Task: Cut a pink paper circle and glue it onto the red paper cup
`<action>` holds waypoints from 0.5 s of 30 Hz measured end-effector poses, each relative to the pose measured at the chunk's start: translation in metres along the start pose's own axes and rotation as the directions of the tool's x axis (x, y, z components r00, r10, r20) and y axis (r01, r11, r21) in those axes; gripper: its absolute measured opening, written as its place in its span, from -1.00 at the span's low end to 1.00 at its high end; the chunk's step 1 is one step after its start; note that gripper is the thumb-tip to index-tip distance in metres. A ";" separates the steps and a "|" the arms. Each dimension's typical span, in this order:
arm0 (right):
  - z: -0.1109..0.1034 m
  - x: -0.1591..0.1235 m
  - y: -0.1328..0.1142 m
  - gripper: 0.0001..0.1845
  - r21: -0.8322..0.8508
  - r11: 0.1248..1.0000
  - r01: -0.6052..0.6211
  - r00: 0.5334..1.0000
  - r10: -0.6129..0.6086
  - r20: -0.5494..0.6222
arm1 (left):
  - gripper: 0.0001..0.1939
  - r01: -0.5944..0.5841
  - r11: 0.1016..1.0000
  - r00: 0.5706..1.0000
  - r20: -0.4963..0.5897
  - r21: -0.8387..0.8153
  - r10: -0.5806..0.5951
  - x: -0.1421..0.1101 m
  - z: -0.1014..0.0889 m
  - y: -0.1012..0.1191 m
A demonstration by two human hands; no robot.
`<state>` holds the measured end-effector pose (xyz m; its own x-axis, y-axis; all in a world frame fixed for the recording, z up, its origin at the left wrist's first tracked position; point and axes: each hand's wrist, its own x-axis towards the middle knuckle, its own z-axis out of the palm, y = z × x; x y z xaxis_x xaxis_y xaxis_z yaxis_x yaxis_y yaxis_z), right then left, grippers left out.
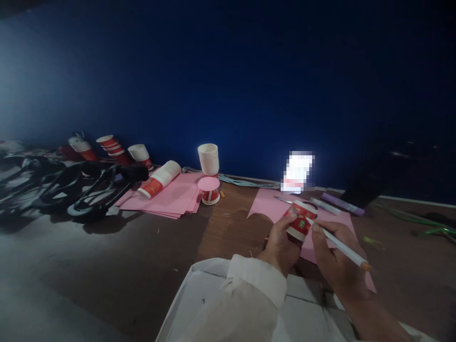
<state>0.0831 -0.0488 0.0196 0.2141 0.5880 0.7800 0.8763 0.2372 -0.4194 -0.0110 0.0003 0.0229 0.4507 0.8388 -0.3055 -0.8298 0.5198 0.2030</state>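
My left hand [282,242] is closed around a red and white paper cup [299,222], which it holds tilted above the pink paper. In my right hand [337,254] is a white marker [344,248] with an orange end. The marker's tip meets the cup's red side or sits very close to it; I cannot tell which. Under both hands lies a cut sheet of pink paper [261,204] with a curved notch. A pair of scissors [283,198], partly hidden by the cup, rests on that sheet.
A purple marker [342,204] and a pale marker [325,206] lie behind the hands. A lit phone [297,173] leans against the blue wall. To the left are stacked paper cups [162,178], pink sheets [178,202], a pink disc [208,184] on a cup, and black straps [96,190].
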 end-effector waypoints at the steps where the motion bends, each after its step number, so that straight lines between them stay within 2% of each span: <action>1: 0.000 0.000 0.000 -0.76 -0.004 1.000 0.002 1.000 -0.002 0.004 | -0.85 -0.002 1.000 1.000 0.000 0.006 0.002 0.000 0.000 0.000; 9: 0.000 0.001 0.000 -0.77 -0.002 0.999 0.038 0.999 -0.038 -0.008 | -0.84 -0.009 1.000 1.000 0.011 0.005 0.009 0.002 -0.003 -0.001; 15: -0.001 0.001 -0.002 -0.75 -0.007 1.000 -0.002 1.000 0.002 -0.002 | -0.88 -0.016 1.000 1.000 0.008 0.010 0.016 0.001 -0.002 -0.001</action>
<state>0.0821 -0.0497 0.0212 0.2165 0.5866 0.7804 0.8788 0.2311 -0.4175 -0.0104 0.0009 0.0210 0.4395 0.8484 -0.2950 -0.8339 0.5075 0.2169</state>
